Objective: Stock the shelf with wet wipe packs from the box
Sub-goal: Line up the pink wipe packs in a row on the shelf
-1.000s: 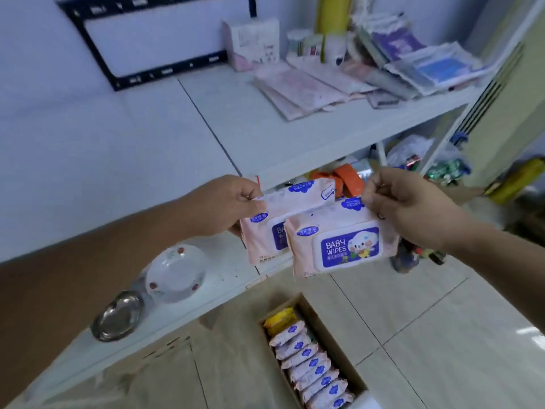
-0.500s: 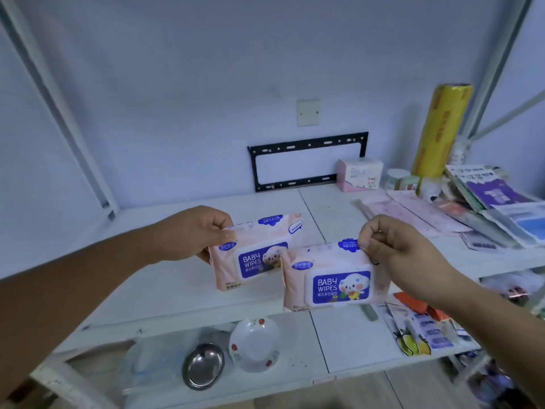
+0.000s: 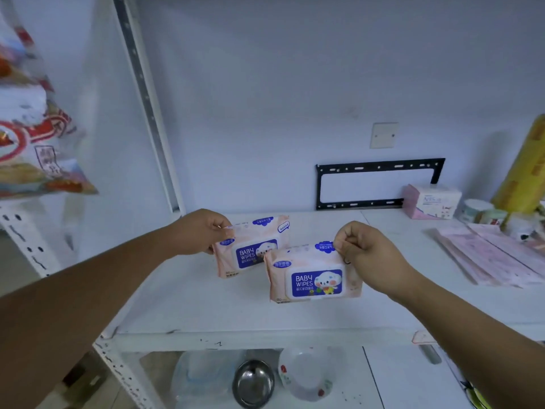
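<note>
The left hand (image 3: 203, 231) pinches the top corner of a pink wet wipe pack (image 3: 252, 246) and the right hand (image 3: 368, 252) pinches the top edge of a second wet wipe pack (image 3: 314, 276), both packs upright over the white shelf (image 3: 206, 305), whether touching it I cannot tell. The second pack sits at four o'clock from the first, overlapping its lower right corner. A black bracket (image 3: 377, 184) and a pink tissue box (image 3: 430, 200) lie toward two o'clock; a steel bowl (image 3: 253, 383) and a white dish (image 3: 306, 373) sit on the shelf below at six.
</note>
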`<state>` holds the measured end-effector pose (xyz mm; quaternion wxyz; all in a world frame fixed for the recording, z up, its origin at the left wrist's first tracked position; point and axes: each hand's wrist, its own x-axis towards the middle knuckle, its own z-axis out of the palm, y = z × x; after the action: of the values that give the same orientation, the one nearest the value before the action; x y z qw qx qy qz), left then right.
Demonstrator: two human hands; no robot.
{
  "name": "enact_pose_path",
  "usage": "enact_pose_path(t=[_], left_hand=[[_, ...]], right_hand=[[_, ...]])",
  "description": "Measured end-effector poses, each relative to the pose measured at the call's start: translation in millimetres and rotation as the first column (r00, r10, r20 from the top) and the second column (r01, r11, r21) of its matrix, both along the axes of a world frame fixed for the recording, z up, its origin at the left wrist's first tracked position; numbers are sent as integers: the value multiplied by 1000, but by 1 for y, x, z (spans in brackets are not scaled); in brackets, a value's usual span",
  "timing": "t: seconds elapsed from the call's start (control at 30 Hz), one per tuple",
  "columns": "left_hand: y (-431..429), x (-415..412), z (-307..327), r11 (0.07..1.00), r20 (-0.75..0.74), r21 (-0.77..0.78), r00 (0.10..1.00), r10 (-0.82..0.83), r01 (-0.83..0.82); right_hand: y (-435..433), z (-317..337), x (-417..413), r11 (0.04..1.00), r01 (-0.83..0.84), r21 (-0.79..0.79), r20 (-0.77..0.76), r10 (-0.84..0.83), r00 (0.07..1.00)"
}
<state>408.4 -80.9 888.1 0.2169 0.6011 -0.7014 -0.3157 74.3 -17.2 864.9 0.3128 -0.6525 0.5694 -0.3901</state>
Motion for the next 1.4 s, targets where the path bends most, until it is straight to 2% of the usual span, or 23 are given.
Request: enact_pose_path(t=[0.37, 0.5, 0.8, 1.13, 1.4], left_hand=[[-101, 30, -31, 994, 158, -91, 984, 77, -63], [-153, 42, -45, 992, 235, -91, 966, 112, -92], [-263, 81, -79, 989, 310, -77, 940, 145, -127], [-349, 130, -109, 991, 354, -8, 927, 127, -133], [-390, 158, -118, 993, 352, -21, 929, 114, -114]], right_hand=[[-111, -32, 66, 997, -76, 26, 16, 75, 997], [-171, -53, 88, 992, -116, 53, 31, 115, 993], [-287, -99, 154, 974, -202, 104, 95, 193, 977], [-372, -139, 231, 961, -182, 208, 175, 147, 974], [-416, -145, 270, 958, -133, 254, 214, 79, 974]])
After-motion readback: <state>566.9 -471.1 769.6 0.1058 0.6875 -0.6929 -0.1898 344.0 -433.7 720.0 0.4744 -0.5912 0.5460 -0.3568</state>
